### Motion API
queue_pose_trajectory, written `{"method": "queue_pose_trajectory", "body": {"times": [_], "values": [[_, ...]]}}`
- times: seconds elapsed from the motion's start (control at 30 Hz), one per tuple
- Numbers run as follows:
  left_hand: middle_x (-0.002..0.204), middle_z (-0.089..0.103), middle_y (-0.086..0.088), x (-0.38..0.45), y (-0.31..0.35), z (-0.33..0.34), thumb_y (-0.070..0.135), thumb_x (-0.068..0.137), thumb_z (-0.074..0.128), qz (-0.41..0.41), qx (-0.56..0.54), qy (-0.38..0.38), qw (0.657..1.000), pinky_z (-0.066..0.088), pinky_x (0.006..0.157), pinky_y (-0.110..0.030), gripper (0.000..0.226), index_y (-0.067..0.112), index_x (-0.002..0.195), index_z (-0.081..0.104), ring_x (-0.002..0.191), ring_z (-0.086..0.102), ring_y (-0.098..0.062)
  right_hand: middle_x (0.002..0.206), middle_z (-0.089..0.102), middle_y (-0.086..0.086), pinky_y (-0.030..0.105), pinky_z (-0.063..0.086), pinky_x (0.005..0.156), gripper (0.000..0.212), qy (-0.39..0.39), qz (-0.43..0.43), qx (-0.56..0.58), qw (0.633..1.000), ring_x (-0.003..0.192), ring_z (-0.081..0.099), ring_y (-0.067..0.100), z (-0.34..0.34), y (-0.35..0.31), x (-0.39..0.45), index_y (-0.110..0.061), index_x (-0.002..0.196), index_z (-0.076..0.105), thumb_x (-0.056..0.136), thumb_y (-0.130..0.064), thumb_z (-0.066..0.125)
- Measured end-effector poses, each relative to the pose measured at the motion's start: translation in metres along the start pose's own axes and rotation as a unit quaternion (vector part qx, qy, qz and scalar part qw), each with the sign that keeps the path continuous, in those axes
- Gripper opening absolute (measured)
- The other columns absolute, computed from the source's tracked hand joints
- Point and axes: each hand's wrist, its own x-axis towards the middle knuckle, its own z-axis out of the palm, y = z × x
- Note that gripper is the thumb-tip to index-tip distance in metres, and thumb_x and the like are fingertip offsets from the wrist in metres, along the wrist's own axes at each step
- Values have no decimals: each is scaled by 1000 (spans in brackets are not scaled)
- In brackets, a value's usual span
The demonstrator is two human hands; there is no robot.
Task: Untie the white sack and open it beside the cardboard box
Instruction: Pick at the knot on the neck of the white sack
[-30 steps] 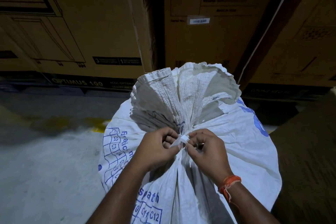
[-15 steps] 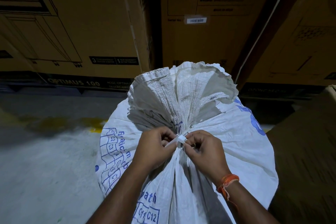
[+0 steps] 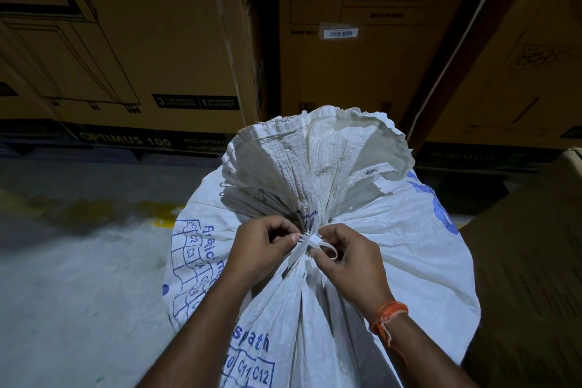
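Still-tied white sack point(image 3: 362, 246), blue print, neck gathered, mouth flared.

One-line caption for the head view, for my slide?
Both hands, left hand and right hand, work the white tie at the white sack neck.

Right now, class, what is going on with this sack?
A person is working at the white tie that cinches the neck of a white sack. The left hand and the right hand each pinch the tie at the knot. The neck is bunched shut, so the sack is not open yet. Big cardboard boxes stand behind it.
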Motion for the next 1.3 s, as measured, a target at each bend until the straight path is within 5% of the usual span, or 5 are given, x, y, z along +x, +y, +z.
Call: {"method": "queue_pose_trajectory", "body": {"times": [0.33,0.53,0.67,0.9,1.3], "values": [[81,80,8,-1,3,3,19,88,81,21,10,-27,999,56,71,-24,4,22,85,81,78,75,-11,83,78,-13,8,52,70,14,2,-13,3,1000,77,72,-3,4,1,1,-21,92,77,81,-12,79],[71,66,2,-6,15,-6,20,88,82,-34,-104,-20,994,52,64,-23,15,10,93,73,60,59,-6,84,78,-12,7,49,69,14,4,-5,8,1000,77,72,-4,3,3,2,-21,94,76,82,-15,80],[70,65,11,-13,17,-3,27,75,88,7,-52,-89,995,51,63,-26,25,19,92,71,59,53,-8,82,77,-10,13,53,66,16,13,-13,15,1000,76,72,-1,3,1,2,-22,91,72,80,-15,81],[71,70,5,-12,16,1,16,78,81,48,26,-32,998,49,58,-20,16,23,89,72,54,53,0,68,63,-8,13,40,59,23,46,-64,-89,993,70,60,7,0,2,2,-20,67,61,75,-23,82],[69,74,2,-13,19,0,21,74,81,35,33,-21,999,51,56,-20,15,23,88,75,53,57,-1,103,59,-9,7,42,74,20,21,-78,-92,992,95,62,1,-9,4,4,-19,59,66,74,-11,78]]}}
